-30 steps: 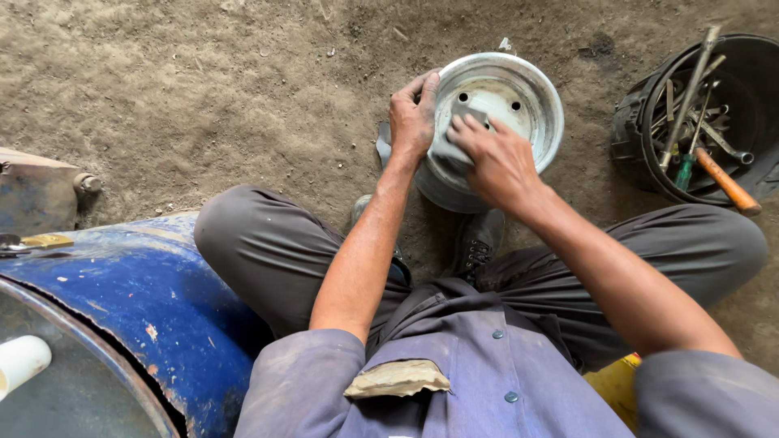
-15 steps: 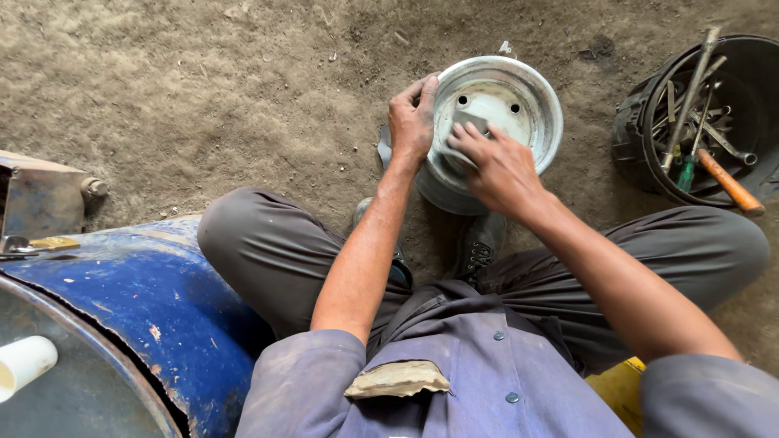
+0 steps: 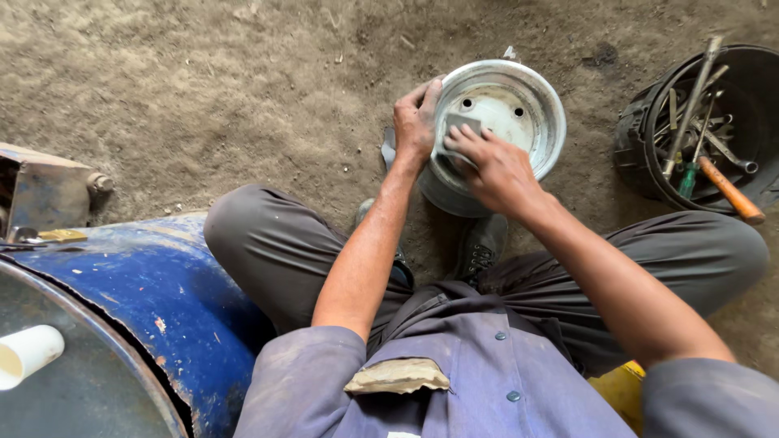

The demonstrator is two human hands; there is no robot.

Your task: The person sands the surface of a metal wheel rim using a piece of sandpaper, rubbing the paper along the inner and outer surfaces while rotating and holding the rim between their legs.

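Observation:
A small white-painted metal wheel rim stands tilted on the dirt ground in front of my shoes. My left hand grips its left edge and holds it steady. My right hand presses a small grey sheet, apparently sandpaper, against the inner face of the rim near its bolt holes. The lower part of the rim is hidden behind my right hand.
A black bucket of tools, with wrenches and an orange-handled tool, stands at the right. A blue metal drum lies at lower left with a white cup on it. A metal box sits left.
My right hand with the grey sheet has shifted slightly left and down across the rim's inner face. My left hand keeps its hold on the rim's edge.

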